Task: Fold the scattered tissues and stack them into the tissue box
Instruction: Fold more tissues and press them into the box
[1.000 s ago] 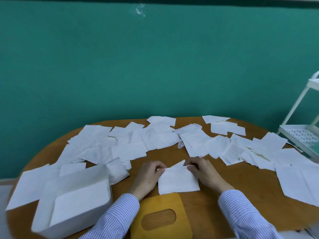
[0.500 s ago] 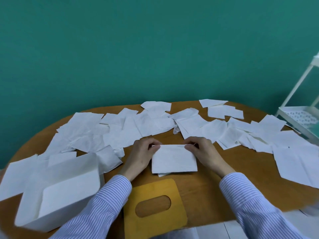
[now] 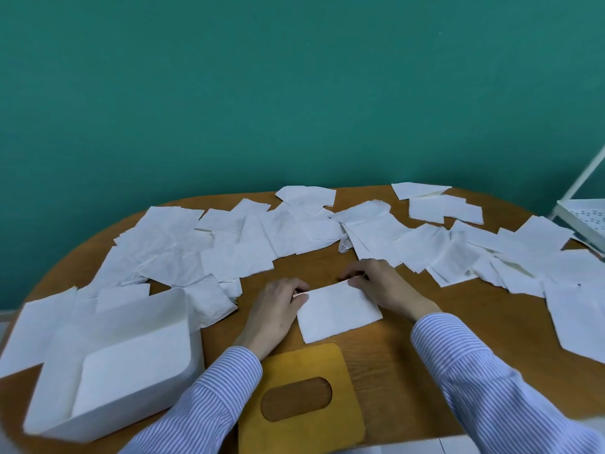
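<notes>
Centre frame: folded tissue (image 3: pixel 339 311) flat on table (image 3: pixel 409 381), far corners pinched by left hand (image 3: pixel 278 306) and right hand (image 3: pixel 379 283).

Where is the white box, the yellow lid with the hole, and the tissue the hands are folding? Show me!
white box (image 3: pixel 108 381), head view, on its inside floor.
yellow lid (image 3: pixel 304 362), head view, on the flat part above the hole.
folded tissue (image 3: pixel 339 314), head view, on its middle.
</notes>
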Demonstrator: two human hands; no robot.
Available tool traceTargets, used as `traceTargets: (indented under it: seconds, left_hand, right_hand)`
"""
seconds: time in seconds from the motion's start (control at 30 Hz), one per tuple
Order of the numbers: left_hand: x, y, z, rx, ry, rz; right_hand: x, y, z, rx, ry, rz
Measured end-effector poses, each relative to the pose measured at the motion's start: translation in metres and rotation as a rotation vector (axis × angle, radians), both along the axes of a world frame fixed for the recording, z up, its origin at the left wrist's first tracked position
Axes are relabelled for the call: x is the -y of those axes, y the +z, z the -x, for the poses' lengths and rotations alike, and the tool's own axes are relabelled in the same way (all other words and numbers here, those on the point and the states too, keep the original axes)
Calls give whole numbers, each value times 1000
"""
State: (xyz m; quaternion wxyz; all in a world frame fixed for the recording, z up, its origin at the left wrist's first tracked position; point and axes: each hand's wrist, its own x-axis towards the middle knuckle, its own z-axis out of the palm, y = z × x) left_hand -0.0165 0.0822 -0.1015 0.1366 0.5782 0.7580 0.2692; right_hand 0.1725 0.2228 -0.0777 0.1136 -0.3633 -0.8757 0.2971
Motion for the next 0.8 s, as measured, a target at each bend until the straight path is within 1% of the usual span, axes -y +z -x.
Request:
traceTargets:
  seconds: [0.13, 0.23, 0.4, 0.47, 0.6, 0.67, 0.73, 0.8]
  left_hand:
    - [-2, -5, 0, -48, -3, -7]
    - [-1, -6, -1, -89, -6, -12]
    - [1, -12, -1, -123, -4, -44]
    - [1, -12, 0, -129, -19, -56]
    - [2, -8, -1, -141, -88, -77]
    - [6, -4, -2, -130, -117, -81]
    - [9, -1, -2, -48, -128, -74]
    - [12, 5, -2, 103, -107, -84]
  right_hand:
    - [-2, -10, 0, 35, 30, -25]
    - [-2, -16, 0, 26, 40, -63]
    - [1, -28, -7, 43, 86, -298]
    - [2, -27, -9, 55, 118, -329]
    - [8, -22, -10, 52, 170, -329]
    - [14, -20, -12, 24, 170, -277]
    - [19, -14, -16, -13, 162, -185]
    - [23, -4, -18, -59, 145, -105]
